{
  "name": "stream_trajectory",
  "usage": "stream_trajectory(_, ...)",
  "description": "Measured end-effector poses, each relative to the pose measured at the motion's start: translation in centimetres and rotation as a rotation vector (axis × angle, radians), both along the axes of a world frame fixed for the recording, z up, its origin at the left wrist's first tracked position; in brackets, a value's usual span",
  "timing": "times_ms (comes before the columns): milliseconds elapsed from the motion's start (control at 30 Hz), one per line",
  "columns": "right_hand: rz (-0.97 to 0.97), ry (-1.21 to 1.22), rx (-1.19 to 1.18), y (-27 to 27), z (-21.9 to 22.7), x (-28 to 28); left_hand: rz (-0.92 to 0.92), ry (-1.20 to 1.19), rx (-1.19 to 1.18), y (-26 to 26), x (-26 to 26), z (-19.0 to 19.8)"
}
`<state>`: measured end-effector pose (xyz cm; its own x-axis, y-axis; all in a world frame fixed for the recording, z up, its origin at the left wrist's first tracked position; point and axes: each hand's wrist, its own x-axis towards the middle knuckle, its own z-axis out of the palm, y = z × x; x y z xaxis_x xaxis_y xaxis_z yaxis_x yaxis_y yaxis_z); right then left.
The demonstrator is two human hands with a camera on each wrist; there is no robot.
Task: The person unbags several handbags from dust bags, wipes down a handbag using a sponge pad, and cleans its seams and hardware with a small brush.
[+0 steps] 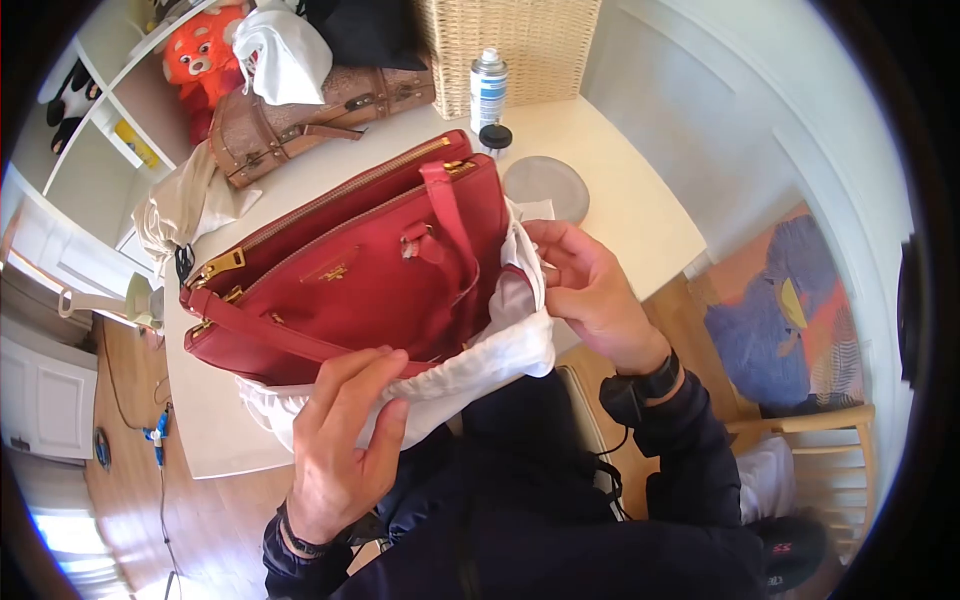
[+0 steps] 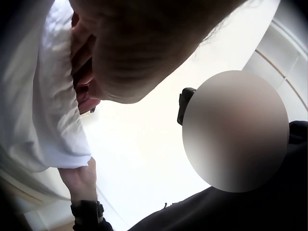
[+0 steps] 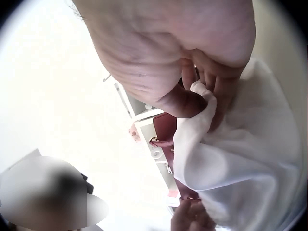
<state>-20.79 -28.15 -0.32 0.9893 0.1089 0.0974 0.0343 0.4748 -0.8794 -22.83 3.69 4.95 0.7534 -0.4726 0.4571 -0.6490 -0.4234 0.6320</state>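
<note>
Pouch (image 1: 485, 356) pinched, R hand (image 1: 600, 300); L hand (image 1: 340, 440), fingers loose; handbag (image 1: 385, 310) logo (image 1: 335, 271) head cam only.

A spray can (image 1: 488, 92) stands before a wicker basket (image 1: 540, 50).

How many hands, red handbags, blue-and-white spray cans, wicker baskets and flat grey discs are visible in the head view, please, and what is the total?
Bare hands: 2 (left hand, right hand)
Red leather handbag: 1
Blue-and-white cylindrical spray can: 1
Pale woven wicker basket: 1
Flat round grey disc: 1
Total: 6
</note>
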Motion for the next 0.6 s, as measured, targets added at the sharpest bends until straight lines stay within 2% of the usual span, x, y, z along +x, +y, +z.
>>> stream_trajectory(67, -0.084, 0.024, -0.255, -0.1, 0.6, -0.8, -0.054, -0.015, 0.006, -0.6, 0.5, -0.4)
stream_trajectory(200, -0.175, 0.002, -0.415, -0.2, 0.0, -1.7, -0.085, 0.037, -0.098, -0.5, 0.6, -0.7)
stream_trajectory(267, -0.342, -0.389, -1.209, -0.7, -0.8, -2.0, -0.071, -0.026, -0.219, -0.5, 0.5, -0.5)
stream_trajectory(300, -0.345, -0.387, -1.206, -0.7, -1.2, -2.0, -0.074, -0.026, -0.216, -0.5, 0.5, -0.5)
stream_trajectory(367, -0.448, -0.586, -1.434, -0.3, -1.7, -1.8, -0.013, -0.052, -0.442, -0.6, 0.5, -0.4)
stream_trajectory(567, -0.459, -0.574, -1.528, -0.2, -0.9, -1.7, 0.083, -0.289, -0.55, 0.5, 2.4, 2.6)
stream_trajectory(600, -0.458, -0.577, -1.528, -0.2, -0.9, -1.7, 0.146, -0.342, -0.56, 1.2, 2.8, 3.3)
